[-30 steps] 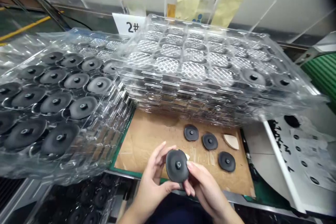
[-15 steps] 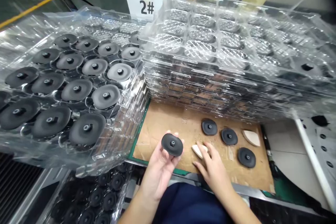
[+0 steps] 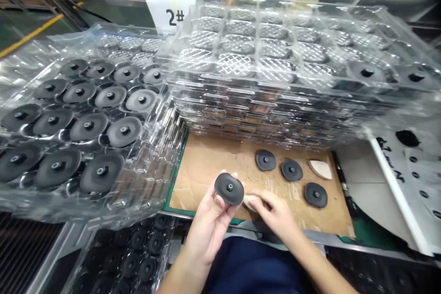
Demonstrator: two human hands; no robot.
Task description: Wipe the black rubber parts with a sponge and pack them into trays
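Note:
My left hand [image 3: 209,223] grips a black oval disc [image 3: 223,186] with a small central stud, its face turned up. Close to the disc's right edge, my right hand [image 3: 275,213] has its fingers closed on a small pale wedge-shaped pad [image 3: 248,203], mostly hidden by them. Whether pad and disc touch I cannot tell. On the cardboard [image 3: 203,156] to the right lie three similar discs, among them a far one [image 3: 265,160] and a near one [image 3: 315,195]. A second pale wedge-shaped pad [image 3: 320,170] rests beside them.
A stack of clear plastic trays [image 3: 241,85] rises behind the cardboard, with a few discs at its top right. To the left, another tray stack [image 3: 151,147] holds rows of black discs. More dark parts [image 3: 131,264] sit in a lower tray. A white-edged panel [image 3: 399,197] borders the right.
My right hand has closed on the pale pad and brought it left, up beside the disc. My left hand keeps the disc in nearly the same place. The camera view has shifted slightly.

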